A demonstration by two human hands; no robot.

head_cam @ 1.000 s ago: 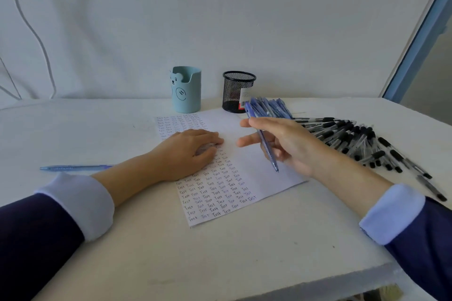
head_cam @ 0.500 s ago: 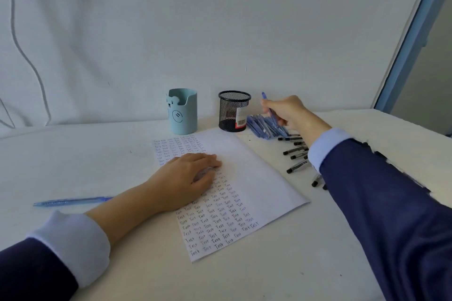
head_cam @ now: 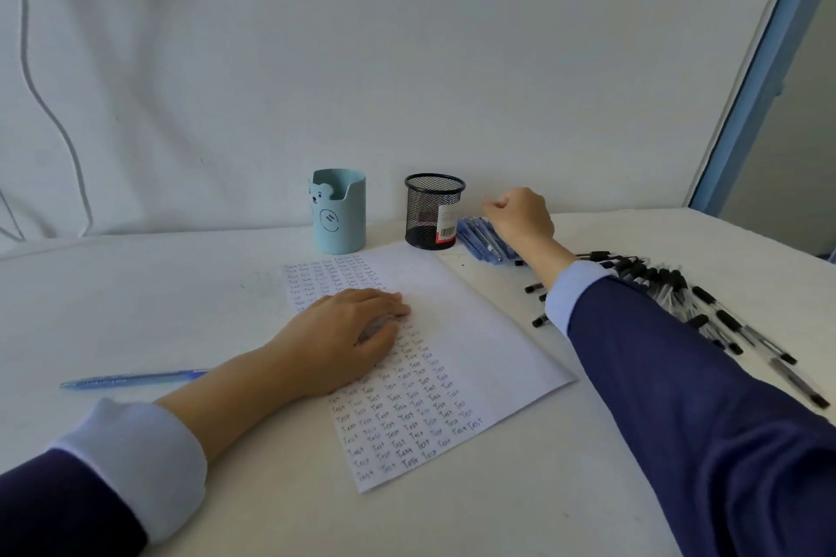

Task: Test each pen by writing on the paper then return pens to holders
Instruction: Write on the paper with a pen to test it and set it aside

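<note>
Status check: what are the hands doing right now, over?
Left hand flat on paper. Right hand curled over blue pens by mesh holder, grip unclear. Black pens beside sleeve.

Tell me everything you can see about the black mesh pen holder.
The black mesh pen holder is a round cup of what looks like wire mesh, with a solid rim. It stands upright near the wall, between the light blue bear holder and a pile of blue pens. A white barcode label sits on its side. No pens rise above its rim.

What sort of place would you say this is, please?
Likely a plain desk set up for pen testing: a paper sheet covered in handwriting, a blue holder and mesh holder, and heaped black pens.
</note>
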